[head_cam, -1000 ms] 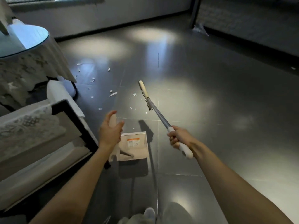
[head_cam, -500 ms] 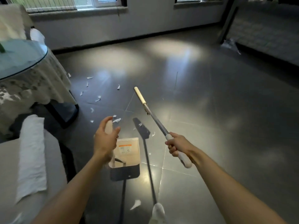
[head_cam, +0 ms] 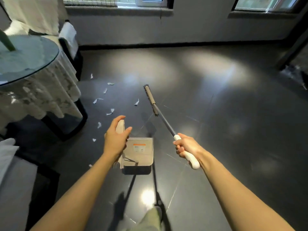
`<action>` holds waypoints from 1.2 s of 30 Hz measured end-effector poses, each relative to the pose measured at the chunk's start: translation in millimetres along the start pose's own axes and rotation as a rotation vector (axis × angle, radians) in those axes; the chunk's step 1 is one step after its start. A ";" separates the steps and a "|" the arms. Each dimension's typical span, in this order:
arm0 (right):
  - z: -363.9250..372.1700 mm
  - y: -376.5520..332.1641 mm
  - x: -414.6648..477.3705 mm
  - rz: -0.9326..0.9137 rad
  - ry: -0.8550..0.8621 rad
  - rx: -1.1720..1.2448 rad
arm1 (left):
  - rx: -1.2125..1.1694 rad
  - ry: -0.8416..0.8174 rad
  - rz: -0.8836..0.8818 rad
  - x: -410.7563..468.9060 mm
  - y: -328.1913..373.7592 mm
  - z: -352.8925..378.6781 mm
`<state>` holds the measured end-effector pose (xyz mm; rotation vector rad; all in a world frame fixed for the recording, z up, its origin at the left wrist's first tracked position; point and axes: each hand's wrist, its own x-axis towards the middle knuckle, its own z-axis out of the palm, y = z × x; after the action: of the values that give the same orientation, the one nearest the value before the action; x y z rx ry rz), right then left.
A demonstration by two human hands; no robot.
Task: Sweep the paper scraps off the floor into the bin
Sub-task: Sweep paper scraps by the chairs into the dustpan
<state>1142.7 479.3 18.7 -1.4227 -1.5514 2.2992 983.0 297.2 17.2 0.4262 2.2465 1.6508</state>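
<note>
Several paper scraps (head_cam: 110, 112) at left of floor (head_cam: 216, 114); left grip (head_cam: 115, 141) holding dustpan (head_cam: 141, 152), right grip (head_cam: 187, 147) holding broom (head_cam: 164, 122); risk of scattering if swept hard

Daylight from the windows (head_cam: 148, 0) ahead of you leaves the room dim, with pale patches and one hard glare spot on the glossy floor (head_cam: 233, 124). Your view bows at the edges and looks slightly soft throughout.
</note>
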 end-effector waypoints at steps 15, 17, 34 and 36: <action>-124.4 -288.8 325.9 0.015 -0.200 -0.246 | -0.033 0.272 -0.134 304.0 58.7 212.1; -127.5 -332.0 370.8 0.017 -0.254 -0.253 | -0.065 0.326 -0.156 340.5 68.8 229.5; 36.9 -568.2 714.2 0.134 -0.540 -0.503 | -0.088 0.637 -0.370 659.4 78.4 239.5; 57.1 -593.0 742.3 0.156 -0.566 -0.514 | -0.085 0.658 -0.378 693.6 87.3 231.3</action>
<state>412.0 1087.7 -25.0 -1.0179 -2.4057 2.6818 458.1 812.4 -19.3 -0.6205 2.4508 1.8351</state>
